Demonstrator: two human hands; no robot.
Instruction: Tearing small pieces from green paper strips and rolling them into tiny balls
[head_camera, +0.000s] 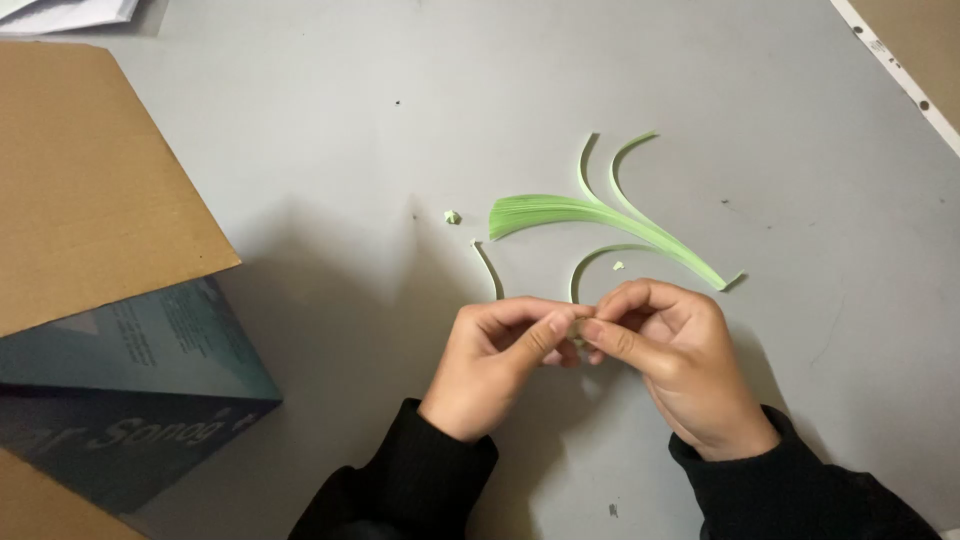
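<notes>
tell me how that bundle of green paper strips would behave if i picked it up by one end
The bundle of green paper strips would probably flop and fan out: its ends are already splayed on the grey table. It looks very light, and loose strips beside it already curl, so single strips would likely slip free.

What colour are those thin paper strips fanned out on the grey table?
Light green: the fanned bundle of thin paper strips shows best in the head view, just beyond both hands.

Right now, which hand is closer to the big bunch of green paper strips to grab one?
Probably the right hand. The bunch of green strips tapers down to end just above it, while the left hand sits farther away. Both are pinching something small together.
</notes>
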